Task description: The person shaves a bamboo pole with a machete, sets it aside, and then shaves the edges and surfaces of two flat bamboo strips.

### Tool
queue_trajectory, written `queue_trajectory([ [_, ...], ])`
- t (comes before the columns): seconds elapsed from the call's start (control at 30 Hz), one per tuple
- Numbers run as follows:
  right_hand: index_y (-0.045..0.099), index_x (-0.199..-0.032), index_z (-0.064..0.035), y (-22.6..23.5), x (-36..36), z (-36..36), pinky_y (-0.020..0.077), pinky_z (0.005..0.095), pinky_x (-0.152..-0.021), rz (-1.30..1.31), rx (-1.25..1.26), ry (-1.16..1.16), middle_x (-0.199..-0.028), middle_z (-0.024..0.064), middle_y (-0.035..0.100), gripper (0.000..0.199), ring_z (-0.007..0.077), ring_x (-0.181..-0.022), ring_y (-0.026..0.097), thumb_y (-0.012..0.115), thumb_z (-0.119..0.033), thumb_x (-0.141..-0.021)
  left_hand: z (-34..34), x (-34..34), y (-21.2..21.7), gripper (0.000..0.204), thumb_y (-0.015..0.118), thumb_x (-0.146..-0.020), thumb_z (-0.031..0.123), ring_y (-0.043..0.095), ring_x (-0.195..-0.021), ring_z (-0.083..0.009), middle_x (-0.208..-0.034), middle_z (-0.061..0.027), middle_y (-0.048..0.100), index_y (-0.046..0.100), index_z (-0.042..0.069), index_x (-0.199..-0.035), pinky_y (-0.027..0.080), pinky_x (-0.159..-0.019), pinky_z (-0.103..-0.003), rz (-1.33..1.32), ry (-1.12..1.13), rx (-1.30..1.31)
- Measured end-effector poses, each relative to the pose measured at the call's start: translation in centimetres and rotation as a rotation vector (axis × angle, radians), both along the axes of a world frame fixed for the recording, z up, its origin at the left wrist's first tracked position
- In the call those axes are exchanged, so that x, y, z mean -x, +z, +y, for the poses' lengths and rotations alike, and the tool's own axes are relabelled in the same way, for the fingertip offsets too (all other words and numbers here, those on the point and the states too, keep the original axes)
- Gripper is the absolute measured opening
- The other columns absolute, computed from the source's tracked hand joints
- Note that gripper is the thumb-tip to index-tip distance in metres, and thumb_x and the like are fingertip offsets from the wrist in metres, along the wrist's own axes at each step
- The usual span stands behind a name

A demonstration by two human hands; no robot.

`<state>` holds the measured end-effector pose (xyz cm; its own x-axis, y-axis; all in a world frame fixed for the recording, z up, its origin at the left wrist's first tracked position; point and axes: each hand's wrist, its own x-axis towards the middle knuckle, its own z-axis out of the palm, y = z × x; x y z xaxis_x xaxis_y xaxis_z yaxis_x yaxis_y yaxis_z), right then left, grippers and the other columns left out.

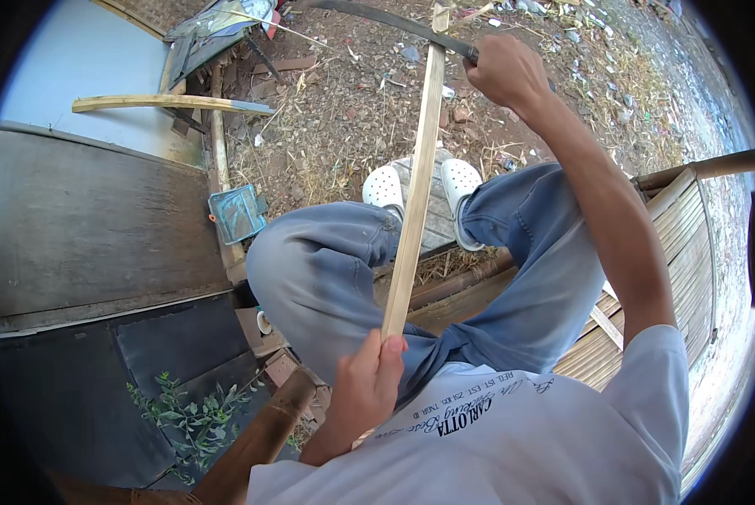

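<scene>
My left hand (369, 383) is wrapped round the near end of a long, pale strip of bamboo or wood (418, 194), close to my shirt. From there the strip runs away between my knees, out past my feet. My right hand (512, 74), arm stretched forward, grips the handle of a machete (394, 27) with a long, dark, curved blade. The blade points left and lies across the strip near its far end. Part of the strip beyond the blade shows a notched or split piece (441, 15). The machete's tip reaches the upper edge of the view.
White clogs (384, 187) rest on a board (441, 220). Littered ground with wood chips lies ahead. A blue plastic tray (236, 214) and dark panels (100, 227) stand left, with a leafy plant (196, 421) below. A bamboo slat bench (592, 353) is at right.
</scene>
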<state>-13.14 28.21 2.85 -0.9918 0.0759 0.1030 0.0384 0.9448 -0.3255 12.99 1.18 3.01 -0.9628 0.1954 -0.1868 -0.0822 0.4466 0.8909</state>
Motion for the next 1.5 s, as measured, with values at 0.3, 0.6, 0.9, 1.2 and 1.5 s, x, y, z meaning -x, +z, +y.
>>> queue_trajectory([
  [0.3, 0.069, -0.096, -0.0006, -3.9, 4.1, 11.6, 0.0513, 0.0452, -0.077, -0.057, -0.035, -0.421, -0.092, 0.0215, 0.068, 0.032, 0.0368, -0.088, 0.066, 0.057, -0.027, -0.083, -4.9, -3.7, 1.0, 0.028, 0.041, -0.1, 0.019, 0.038, -0.04, -0.0025, -0.051, 0.0007, 0.047, 0.054, 0.0, -0.084, 0.029, -0.037, -0.021, -0.245, 0.203, -0.141],
  [0.6, 0.069, -0.086, 0.0006, 0.3, 2.5, 5.5, 0.0505, 0.0456, -0.073, 0.063, 0.196, -0.338, -0.086, 0.023, 0.068, 0.038, 0.0379, -0.084, 0.066, 0.058, -0.036, -0.081, -1.9, 5.1, 0.2, 0.031, 0.038, -0.102, 0.029, 0.032, -0.035, -0.0037, -0.052, 0.0016, 0.039, 0.05, 0.002, -0.093, 0.026, -0.031, -0.02, -0.407, 0.163, -0.513],
  [0.9, 0.057, -0.063, 0.0016, 4.2, -3.8, -2.0, 0.0377, 0.0359, -0.049, 0.215, 0.325, -0.049, -0.049, 0.0076, 0.051, 0.039, 0.0167, -0.047, 0.047, 0.06, -0.033, -0.082, -0.5, 12.1, 0.6, 0.042, 0.032, -0.102, 0.039, 0.031, -0.035, -0.0037, -0.055, 0.0013, 0.04, 0.05, 0.001, -0.098, 0.027, -0.03, -0.019, -0.388, 0.103, -0.665],
  [1.2, 0.069, -0.075, -0.004, 0.6, -7.6, -7.5, 0.0513, 0.0458, -0.065, -0.206, 0.211, 0.524, -0.066, 0.0193, 0.063, 0.021, 0.0374, -0.066, 0.063, 0.063, -0.024, -0.074, 0.6, 12.0, -0.3, 0.039, 0.033, -0.102, 0.036, 0.034, -0.038, -0.0044, -0.058, 0.0001, 0.042, 0.052, 0.002, -0.098, 0.029, -0.032, -0.021, -0.315, 0.187, -0.61],
  [1.5, 0.066, -0.074, -0.0068, -0.1, -8.6, -9.4, 0.0496, 0.0453, -0.06, -0.171, 0.155, 0.642, -0.06, 0.0173, 0.06, 0.017, 0.0376, -0.059, 0.06, 0.067, -0.024, -0.069, 0.7, 11.2, -0.3, 0.036, 0.035, -0.102, 0.031, 0.034, -0.037, -0.005, -0.055, -0.0007, 0.042, 0.053, 0.001, -0.096, 0.029, -0.033, -0.021, -0.207, 0.183, -0.474],
])
